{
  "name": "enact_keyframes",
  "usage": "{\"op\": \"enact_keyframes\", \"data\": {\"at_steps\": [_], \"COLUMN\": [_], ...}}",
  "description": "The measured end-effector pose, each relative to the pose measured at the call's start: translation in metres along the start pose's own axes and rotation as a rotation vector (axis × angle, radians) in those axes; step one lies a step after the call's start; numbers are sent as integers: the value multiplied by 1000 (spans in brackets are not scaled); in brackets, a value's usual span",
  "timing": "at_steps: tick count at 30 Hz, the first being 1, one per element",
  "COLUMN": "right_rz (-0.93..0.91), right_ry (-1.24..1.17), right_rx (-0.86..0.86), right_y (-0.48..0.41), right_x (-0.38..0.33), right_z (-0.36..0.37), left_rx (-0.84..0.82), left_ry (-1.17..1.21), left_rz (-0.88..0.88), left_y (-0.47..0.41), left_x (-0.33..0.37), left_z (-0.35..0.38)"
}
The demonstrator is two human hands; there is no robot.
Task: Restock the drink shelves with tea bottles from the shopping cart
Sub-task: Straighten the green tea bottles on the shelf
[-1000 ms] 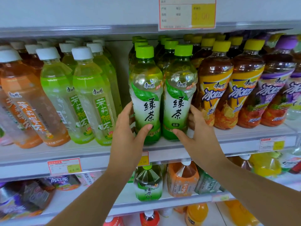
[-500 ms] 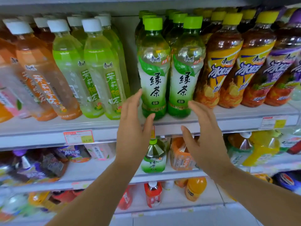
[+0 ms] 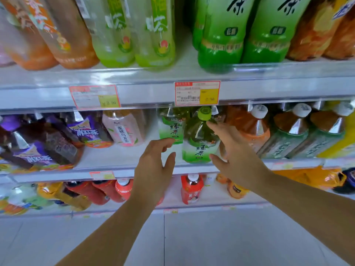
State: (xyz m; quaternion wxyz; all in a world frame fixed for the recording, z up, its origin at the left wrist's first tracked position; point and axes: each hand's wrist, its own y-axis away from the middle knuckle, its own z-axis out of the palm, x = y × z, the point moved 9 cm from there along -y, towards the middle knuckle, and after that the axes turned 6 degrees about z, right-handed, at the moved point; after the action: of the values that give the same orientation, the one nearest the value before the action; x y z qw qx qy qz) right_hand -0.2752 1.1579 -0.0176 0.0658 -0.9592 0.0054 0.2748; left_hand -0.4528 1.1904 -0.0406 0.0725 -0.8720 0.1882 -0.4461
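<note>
A green tea bottle (image 3: 199, 146) stands at the front of the middle shelf (image 3: 119, 158), below a price tag (image 3: 197, 93). The right hand (image 3: 236, 156), fingers spread, is just right of the bottle with one fingertip by its cap; whether it touches is unclear. The left hand (image 3: 153, 166) hovers just left of the bottle, fingers relaxed, holding nothing.

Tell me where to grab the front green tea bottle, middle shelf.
Around the labelled body of the green tea bottle, from the front: it stands upright, its cap close under the shelf above, an orange bottle crowding its right.
</note>
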Motion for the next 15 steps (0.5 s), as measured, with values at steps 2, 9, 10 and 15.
{"op": "enact_keyframes", "data": {"at_steps": [2, 9, 10, 15], "right_rz": [-52, -167, -197, -345], "right_ry": [66, 125, 163, 295], "right_rx": [27, 242, 264, 269], "right_y": [-11, -35, -35, -41], "right_x": [-2, 1, 3, 10], "right_z": [3, 23, 24, 23], "left_rx": [-35, -183, -199, -156], "left_ry": [42, 177, 182, 208], "left_rz": [0, 113, 135, 276], "left_y": [-3, -26, -30, -49], "left_x": [-16, -37, -38, -41], "left_z": [12, 65, 73, 85]}}
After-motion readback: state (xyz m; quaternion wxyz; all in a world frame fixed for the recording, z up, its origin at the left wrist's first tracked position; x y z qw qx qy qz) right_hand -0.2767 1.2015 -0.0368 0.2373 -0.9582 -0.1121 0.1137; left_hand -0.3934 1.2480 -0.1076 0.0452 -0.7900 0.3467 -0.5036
